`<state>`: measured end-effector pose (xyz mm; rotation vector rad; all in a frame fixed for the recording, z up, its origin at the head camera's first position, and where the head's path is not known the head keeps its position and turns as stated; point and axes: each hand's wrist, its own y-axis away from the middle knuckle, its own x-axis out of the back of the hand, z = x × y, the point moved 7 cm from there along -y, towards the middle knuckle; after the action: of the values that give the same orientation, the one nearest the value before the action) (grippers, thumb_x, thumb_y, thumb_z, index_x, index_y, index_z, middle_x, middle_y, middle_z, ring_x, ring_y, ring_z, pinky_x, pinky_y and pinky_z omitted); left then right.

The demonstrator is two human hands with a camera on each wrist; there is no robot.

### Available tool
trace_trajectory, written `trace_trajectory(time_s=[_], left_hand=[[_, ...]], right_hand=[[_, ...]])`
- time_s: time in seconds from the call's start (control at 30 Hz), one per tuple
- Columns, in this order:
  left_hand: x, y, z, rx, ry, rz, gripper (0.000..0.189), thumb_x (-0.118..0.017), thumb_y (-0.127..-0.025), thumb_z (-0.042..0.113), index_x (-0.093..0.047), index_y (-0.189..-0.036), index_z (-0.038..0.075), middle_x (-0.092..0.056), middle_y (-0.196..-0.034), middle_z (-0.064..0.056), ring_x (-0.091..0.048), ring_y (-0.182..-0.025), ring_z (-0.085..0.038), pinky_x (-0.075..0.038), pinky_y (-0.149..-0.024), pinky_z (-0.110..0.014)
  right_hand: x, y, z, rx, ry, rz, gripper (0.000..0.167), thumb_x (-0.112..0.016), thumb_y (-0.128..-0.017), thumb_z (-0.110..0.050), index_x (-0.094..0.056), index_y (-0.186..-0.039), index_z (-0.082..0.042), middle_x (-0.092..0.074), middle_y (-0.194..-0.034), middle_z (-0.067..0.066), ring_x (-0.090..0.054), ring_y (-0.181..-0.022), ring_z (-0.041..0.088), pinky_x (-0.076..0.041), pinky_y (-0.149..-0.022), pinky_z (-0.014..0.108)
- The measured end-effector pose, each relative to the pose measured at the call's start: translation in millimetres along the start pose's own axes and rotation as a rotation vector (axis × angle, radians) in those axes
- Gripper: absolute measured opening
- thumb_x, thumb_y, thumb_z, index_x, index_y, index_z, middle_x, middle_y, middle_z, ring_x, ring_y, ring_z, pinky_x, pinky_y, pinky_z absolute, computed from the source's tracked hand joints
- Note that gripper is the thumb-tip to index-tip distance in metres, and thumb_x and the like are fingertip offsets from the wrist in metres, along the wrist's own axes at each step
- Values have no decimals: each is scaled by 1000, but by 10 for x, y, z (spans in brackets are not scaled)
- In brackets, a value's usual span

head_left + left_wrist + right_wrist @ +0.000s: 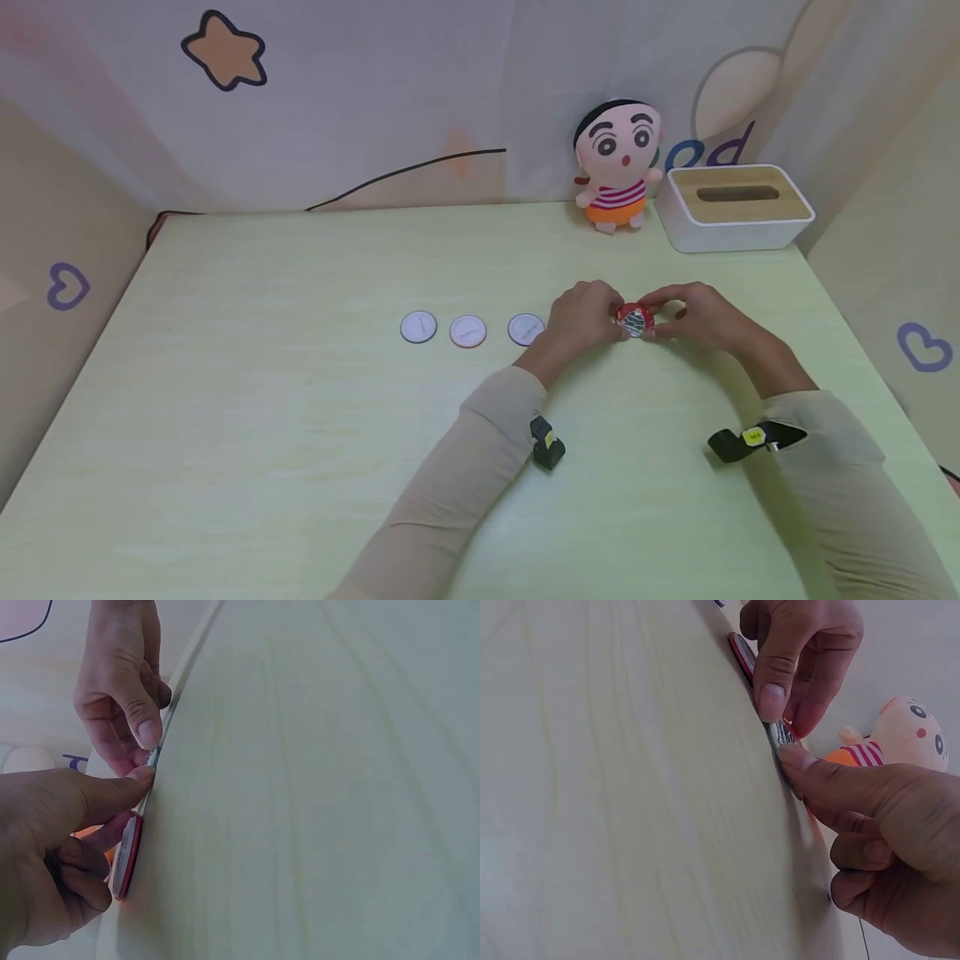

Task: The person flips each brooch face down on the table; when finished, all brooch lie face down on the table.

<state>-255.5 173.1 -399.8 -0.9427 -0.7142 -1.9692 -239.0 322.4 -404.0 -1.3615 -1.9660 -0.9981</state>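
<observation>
A round button badge [634, 322] with a red rim and a dark-and-white pattern is held at its two sides, just at the tabletop. My left hand [587, 315] pinches its left edge with thumb and fingers. On the opposite edge, my right hand [699, 315] pinches it too; fingertips cover parts of the rim. To the left lie three white badge backs with pins: one at the far end [418, 327], a red-rimmed one [468, 332], and one [524, 327] partly hidden by my left hand. In the left wrist view, a red-rimmed badge [127, 859] shows beside my left fingers.
Behind the hands, a plush doll [618, 167] in a striped top sits against the back curtain. Beside it stands a white tissue box [731, 235] with a wooden lid. Patterned fabric surrounds the pale table [247, 400] at the back and both sides.
</observation>
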Motion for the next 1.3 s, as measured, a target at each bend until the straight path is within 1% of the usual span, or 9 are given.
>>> trace_trajectory(time_s=[0.2,0.3,0.4,0.57,0.63,0.83,0.93,1.07,1.3], left_hand=[[5,7,23,19,7,2,42,-81,-86,33,-74,-125,19,-75,-117,6,-61,-100,-8,-52,-86,-22],[1,8,32,20,4,3,41,-81,-87,32,-74,-125,18,-75,-117,6,-61,-100,-9,-52,-86,-22],[0,3,32,26,-3,7,42,-82,-86,33,-74,-125,19,-74,-117,6,-61,-100,-9,-52,-87,-22],[-3,-8,31,24,-8,19,42,-82,-86,32,-74,-125,19,-74,-116,6,-60,-100,-9,-52,-87,-22],[-3,-10,32,16,-11,23,42,-82,-86,32,-74,-125,19,-74,-116,6,-60,-99,-9,-52,-85,-22],[13,-10,32,-13,-2,29,42,-81,-87,31,-73,-126,19,-74,-112,5,-59,-95,-9,-49,-79,-20],[27,-4,29,-23,16,31,41,-81,-87,30,-73,-125,18,-74,-108,5,-60,-93,-9,-48,-76,-19],[32,3,24,-27,44,28,38,-81,-88,28,-72,-123,17,-74,-103,5,-61,-90,-8,-47,-73,-18],[11,-20,-6,-3,83,34,34,-80,-89,26,-73,-121,18,-73,-98,6,-61,-89,-8,-46,-73,-18]], right_hand=[[17,9,4,7,6,22,53,-80,-87,-13,-62,-135,2,-64,-131,27,-50,-121,39,-47,-86,27],[18,11,15,14,-1,33,52,-80,-87,-11,-63,-134,2,-65,-129,27,-51,-118,37,-47,-80,21],[13,8,19,18,-5,43,51,-80,-87,-10,-63,-134,1,-67,-125,25,-52,-115,35,-46,-77,16],[13,5,14,14,4,75,48,-81,-86,-10,-66,-131,1,-69,-121,23,-53,-109,32,-45,-76,15],[20,7,15,15,7,94,46,-81,-85,-10,-67,-128,1,-70,-118,24,-54,-106,31,-45,-75,16],[46,22,22,14,0,135,41,-83,-84,-9,-71,-122,0,-71,-111,20,-54,-101,29,-44,-74,13],[60,23,9,23,-14,149,39,-84,-82,-9,-72,-118,-1,-71,-106,18,-55,-95,26,-45,-72,13],[66,16,-9,25,-28,155,36,-85,-81,-9,-71,-113,0,-72,-101,18,-56,-88,22,-46,-70,14],[62,7,5,9,-35,148,33,-83,-83,-8,-70,-111,2,-71,-102,20,-54,-87,23,-44,-68,16]])
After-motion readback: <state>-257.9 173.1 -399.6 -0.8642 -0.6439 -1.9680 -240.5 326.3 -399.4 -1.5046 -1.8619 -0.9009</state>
